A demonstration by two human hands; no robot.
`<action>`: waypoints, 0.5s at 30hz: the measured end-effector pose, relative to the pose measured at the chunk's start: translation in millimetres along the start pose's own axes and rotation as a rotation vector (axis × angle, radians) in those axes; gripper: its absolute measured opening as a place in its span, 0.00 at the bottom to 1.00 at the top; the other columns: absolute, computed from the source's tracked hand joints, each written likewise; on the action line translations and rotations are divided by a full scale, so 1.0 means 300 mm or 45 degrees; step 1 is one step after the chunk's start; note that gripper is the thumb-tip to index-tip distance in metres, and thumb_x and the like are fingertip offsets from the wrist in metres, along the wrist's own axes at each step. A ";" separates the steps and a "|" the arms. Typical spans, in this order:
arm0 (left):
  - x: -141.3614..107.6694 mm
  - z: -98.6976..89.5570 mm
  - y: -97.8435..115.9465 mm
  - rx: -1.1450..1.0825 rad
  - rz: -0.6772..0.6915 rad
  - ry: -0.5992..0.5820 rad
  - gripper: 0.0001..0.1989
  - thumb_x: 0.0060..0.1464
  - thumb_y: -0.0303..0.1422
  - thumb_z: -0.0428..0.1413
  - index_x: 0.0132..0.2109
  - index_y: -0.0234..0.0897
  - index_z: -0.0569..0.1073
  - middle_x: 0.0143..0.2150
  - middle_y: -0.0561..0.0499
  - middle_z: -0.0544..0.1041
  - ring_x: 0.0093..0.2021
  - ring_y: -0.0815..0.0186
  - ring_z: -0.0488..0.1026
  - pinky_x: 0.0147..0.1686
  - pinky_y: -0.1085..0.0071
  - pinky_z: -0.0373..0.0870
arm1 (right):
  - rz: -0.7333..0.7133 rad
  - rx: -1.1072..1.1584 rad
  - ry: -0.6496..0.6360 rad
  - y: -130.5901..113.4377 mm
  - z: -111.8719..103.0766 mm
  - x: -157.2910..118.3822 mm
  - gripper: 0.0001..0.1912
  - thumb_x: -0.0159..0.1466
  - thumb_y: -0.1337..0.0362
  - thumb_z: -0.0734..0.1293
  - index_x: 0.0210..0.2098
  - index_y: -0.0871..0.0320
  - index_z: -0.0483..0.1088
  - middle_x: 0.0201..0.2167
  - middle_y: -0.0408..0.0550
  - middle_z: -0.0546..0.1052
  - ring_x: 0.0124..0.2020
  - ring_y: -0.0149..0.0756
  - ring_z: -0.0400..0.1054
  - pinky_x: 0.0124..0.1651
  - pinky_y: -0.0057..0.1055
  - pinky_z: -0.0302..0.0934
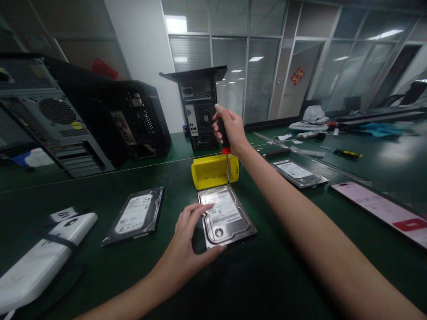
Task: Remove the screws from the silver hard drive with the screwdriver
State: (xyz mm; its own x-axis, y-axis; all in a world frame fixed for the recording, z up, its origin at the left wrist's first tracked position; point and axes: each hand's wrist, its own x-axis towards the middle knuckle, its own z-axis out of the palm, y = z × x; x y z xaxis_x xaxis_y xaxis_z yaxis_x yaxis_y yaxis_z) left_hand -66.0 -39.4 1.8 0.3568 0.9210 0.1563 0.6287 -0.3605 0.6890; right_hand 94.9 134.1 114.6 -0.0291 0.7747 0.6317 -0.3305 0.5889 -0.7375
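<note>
A silver hard drive [230, 213] lies label side up on the green table in front of me. My left hand [187, 238] holds it at its left side, thumb at the near edge and forefinger over the label. Closed round the dark handle of a screwdriver [228, 166] is my right hand [233, 133]. The screwdriver stands nearly upright with its tip down by the drive's far right corner; whether it touches a screw I cannot make out. Just behind the drive sits a yellow plastic bin [213, 183], its open side towards me.
Other hard drives lie to the left [136, 213] and right [298, 172]. A white power bank [46, 262] is at near left, a lit phone [383, 211] at right, a yellow-black screwdriver [348, 153] beyond. Computer cases [83, 124] stand at the back left, another case [200, 111] behind the bin.
</note>
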 end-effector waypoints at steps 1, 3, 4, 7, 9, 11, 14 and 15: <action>0.000 0.000 0.001 -0.003 -0.003 -0.002 0.32 0.49 0.38 0.59 0.60 0.49 0.56 0.61 0.48 0.53 0.63 0.54 0.52 0.63 0.52 0.49 | 0.003 -0.005 0.002 -0.001 0.000 0.000 0.23 0.56 0.43 0.64 0.25 0.57 0.61 0.14 0.35 0.61 0.11 0.20 0.52 0.12 0.22 0.44; -0.001 -0.001 0.000 -0.008 -0.002 -0.004 0.32 0.49 0.38 0.59 0.60 0.49 0.56 0.61 0.48 0.53 0.63 0.54 0.52 0.63 0.52 0.49 | 0.004 -0.015 0.000 -0.002 0.001 -0.001 0.23 0.56 0.43 0.64 0.25 0.57 0.61 0.14 0.35 0.61 0.11 0.20 0.52 0.12 0.22 0.44; -0.001 -0.001 0.000 -0.010 -0.002 -0.003 0.32 0.49 0.38 0.59 0.60 0.49 0.57 0.61 0.49 0.53 0.63 0.54 0.52 0.63 0.52 0.49 | 0.004 -0.020 -0.002 -0.002 0.001 -0.001 0.23 0.56 0.43 0.64 0.25 0.57 0.61 0.14 0.35 0.61 0.11 0.20 0.52 0.12 0.22 0.44; 0.000 -0.001 -0.002 -0.012 0.005 -0.003 0.32 0.49 0.39 0.59 0.60 0.49 0.57 0.61 0.49 0.53 0.63 0.54 0.52 0.63 0.52 0.49 | 0.003 -0.042 -0.002 -0.003 0.000 -0.001 0.23 0.57 0.42 0.63 0.25 0.57 0.60 0.14 0.35 0.61 0.11 0.20 0.52 0.12 0.22 0.44; 0.000 -0.001 -0.002 -0.011 0.009 -0.003 0.32 0.49 0.39 0.59 0.60 0.49 0.57 0.61 0.48 0.54 0.63 0.54 0.53 0.63 0.52 0.49 | 0.008 -0.059 0.000 -0.003 -0.001 0.000 0.23 0.57 0.42 0.62 0.25 0.57 0.60 0.14 0.35 0.61 0.11 0.20 0.52 0.12 0.22 0.45; 0.000 -0.001 -0.001 -0.006 0.006 0.002 0.32 0.49 0.39 0.59 0.60 0.49 0.57 0.61 0.48 0.54 0.63 0.54 0.53 0.62 0.53 0.50 | 0.011 -0.060 -0.002 -0.003 -0.002 0.000 0.23 0.57 0.42 0.62 0.25 0.57 0.60 0.14 0.35 0.61 0.11 0.20 0.52 0.12 0.22 0.45; -0.002 0.000 -0.001 0.005 0.000 0.007 0.32 0.49 0.38 0.59 0.59 0.48 0.58 0.61 0.48 0.54 0.63 0.53 0.53 0.62 0.53 0.50 | 0.006 -0.037 -0.003 -0.003 -0.003 0.001 0.23 0.57 0.43 0.63 0.25 0.57 0.61 0.14 0.35 0.61 0.11 0.20 0.52 0.12 0.22 0.45; -0.002 -0.001 -0.001 0.008 -0.001 0.006 0.32 0.49 0.38 0.60 0.59 0.48 0.58 0.61 0.48 0.54 0.63 0.53 0.53 0.62 0.52 0.50 | 0.005 -0.030 -0.001 -0.004 -0.003 0.001 0.23 0.57 0.43 0.64 0.25 0.57 0.61 0.14 0.35 0.61 0.10 0.20 0.52 0.12 0.22 0.45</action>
State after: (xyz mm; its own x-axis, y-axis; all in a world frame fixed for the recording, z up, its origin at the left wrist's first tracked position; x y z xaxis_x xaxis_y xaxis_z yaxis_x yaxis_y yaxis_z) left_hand -66.4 -39.8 1.7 0.3527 0.9221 0.1591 0.6333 -0.3604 0.6848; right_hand 96.1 133.7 115.3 -0.0313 0.7766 0.6292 -0.3082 0.5914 -0.7452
